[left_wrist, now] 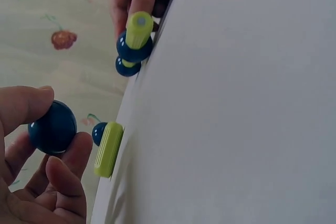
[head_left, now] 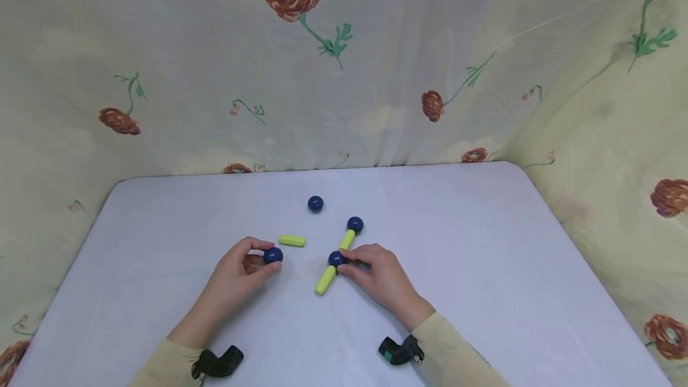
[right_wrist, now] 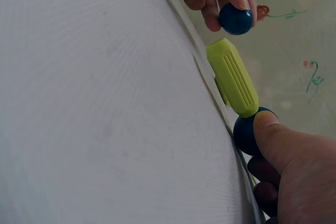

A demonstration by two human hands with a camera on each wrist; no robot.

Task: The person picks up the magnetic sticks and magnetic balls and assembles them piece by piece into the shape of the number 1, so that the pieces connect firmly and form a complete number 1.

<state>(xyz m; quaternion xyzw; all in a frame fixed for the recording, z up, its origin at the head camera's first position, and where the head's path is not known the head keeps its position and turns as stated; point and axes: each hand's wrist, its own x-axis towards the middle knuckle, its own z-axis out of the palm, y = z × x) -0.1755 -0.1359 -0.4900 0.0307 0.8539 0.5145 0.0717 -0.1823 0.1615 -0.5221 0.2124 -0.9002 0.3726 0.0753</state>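
Observation:
My left hand (head_left: 236,273) pinches a dark blue ball (head_left: 273,255) between thumb and fingers; the left wrist view shows this ball (left_wrist: 53,127) close up. With thumb and fingertips, my right hand (head_left: 378,275) grips the middle blue ball (head_left: 336,259) of a joined piece. From that ball one yellow-green ridged rod (head_left: 325,280) points toward the person, its outer end bare. A second yellow-green rod (head_left: 347,239) runs the other way to another blue ball (head_left: 355,224). Between the hands, a little farther back, a loose yellow-green rod (head_left: 292,240) lies on the table.
Farther back on the white table (head_left: 457,214) sits a loose blue ball (head_left: 315,203). A flower-printed curtain (head_left: 376,64) hangs behind the table's rear edge and along its sides. Each wrist wears a small black camera (head_left: 217,363).

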